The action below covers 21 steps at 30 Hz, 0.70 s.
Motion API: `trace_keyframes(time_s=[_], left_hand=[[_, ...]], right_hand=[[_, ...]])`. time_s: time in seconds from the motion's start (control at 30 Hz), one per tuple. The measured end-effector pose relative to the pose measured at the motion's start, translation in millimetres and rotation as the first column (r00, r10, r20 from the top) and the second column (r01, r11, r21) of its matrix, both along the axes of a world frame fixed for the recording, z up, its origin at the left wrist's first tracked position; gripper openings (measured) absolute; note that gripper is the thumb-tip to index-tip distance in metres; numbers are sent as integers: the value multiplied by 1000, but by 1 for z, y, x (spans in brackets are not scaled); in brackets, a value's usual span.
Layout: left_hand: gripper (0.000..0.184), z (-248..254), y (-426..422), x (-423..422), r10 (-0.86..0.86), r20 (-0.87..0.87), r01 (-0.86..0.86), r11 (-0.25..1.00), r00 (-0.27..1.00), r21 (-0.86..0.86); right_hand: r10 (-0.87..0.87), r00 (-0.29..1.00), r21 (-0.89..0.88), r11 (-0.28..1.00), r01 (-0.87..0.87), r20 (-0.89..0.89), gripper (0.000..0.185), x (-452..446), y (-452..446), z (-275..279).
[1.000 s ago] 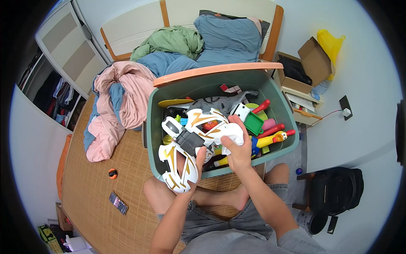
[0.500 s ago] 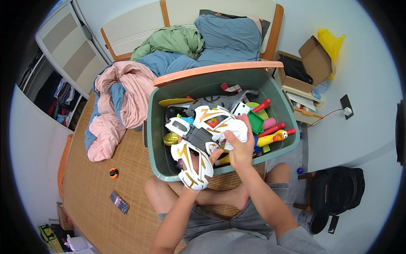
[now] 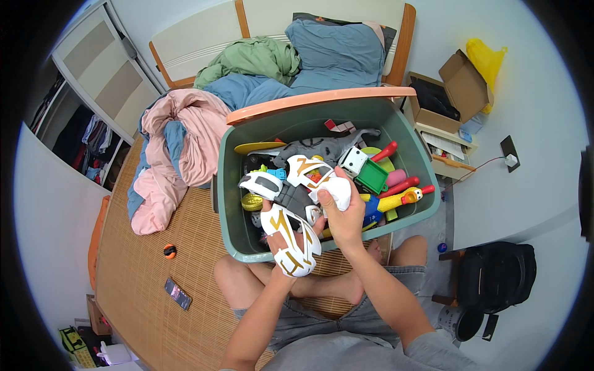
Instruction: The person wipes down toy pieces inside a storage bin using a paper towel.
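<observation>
A jointed white, gold and grey toy (image 3: 294,196), perhaps a robot figure, is held over the near side of the green bin. My left hand (image 3: 283,242) grips it from below, partly hidden behind a gold-striped white panel. My right hand (image 3: 344,213) pinches a white wad (image 3: 336,193), which looks like a tissue or wipe, against the toy's right side. Around them in the green bin (image 3: 232,216) lie a white dotted block (image 3: 352,162), a green toy tray (image 3: 372,178), a yellow rubber chicken (image 3: 399,199) and a yellow-green ribbed ball (image 3: 252,202).
The bin's orange rim or lid (image 3: 322,99) stands along its far side. On the woven mat (image 3: 210,247) lie a phone (image 3: 178,294) and an orange-black round item (image 3: 169,251). Bedding (image 3: 198,117) is heaped left and behind. An open cardboard box (image 3: 461,93) and a black bag (image 3: 498,278) are right.
The toy has turned slightly in my hands, and its grey middle and lower panel have shifted right. My right hand, with the white wad, has moved a little left.
</observation>
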<state>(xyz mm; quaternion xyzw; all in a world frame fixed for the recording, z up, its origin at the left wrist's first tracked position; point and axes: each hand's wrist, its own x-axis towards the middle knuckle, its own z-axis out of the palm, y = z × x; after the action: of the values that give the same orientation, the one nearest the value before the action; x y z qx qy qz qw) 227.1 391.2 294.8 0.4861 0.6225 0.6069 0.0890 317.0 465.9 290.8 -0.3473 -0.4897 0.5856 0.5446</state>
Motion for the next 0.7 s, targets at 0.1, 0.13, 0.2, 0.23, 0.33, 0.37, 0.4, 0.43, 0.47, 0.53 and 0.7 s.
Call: trace_keyframes(time_s=[0.1,0.13,0.2,0.23,0.33,0.37,0.4,0.43,0.47,0.53,0.7], left_hand=[[87,9,-2,-1,4,2,-4,999,1000,-41],[86,12,-3,-1,6,2,-6,997,1000,-70],[87,6,-5,-1,23,63,-17,995,998,-102],[86,5,-6,-1,44,34,-40,992,998,-119],[85,7,-7,1,55,17,-53,992,998,-114],[85,5,-6,0,55,18,-53,992,998,-116],[86,2,-6,-2,51,-33,-53,996,998,-67],[87,3,-5,-4,49,-86,-50,999,995,-18],[86,5,-6,-3,66,-78,-70,996,995,-49],[84,12,-7,-3,37,10,-37,996,999,-77],[101,12,-8,-3,-112,322,130,991,940,-35]], right_hand=[[23,999,34,999,-24,25,70,-1,1,-1],[44,998,73,996,-47,45,70,0,0,-2],[81,997,52,995,-81,16,70,1,1,-1],[118,993,34,992,-118,-14,70,1,1,-1],[101,995,12,995,-101,10,64,1,0,1],[86,996,3,996,-86,36,61,2,0,2],[86,996,2,996,-86,39,61,2,2,-1],[121,993,-47,991,-122,-12,58,2,6,-4],[154,986,-95,983,-160,-65,55,1,7,-7],[156,986,-56,986,-159,-52,58,1,3,-3],[216,973,38,976,-214,-83,60,-1,-1,6]])
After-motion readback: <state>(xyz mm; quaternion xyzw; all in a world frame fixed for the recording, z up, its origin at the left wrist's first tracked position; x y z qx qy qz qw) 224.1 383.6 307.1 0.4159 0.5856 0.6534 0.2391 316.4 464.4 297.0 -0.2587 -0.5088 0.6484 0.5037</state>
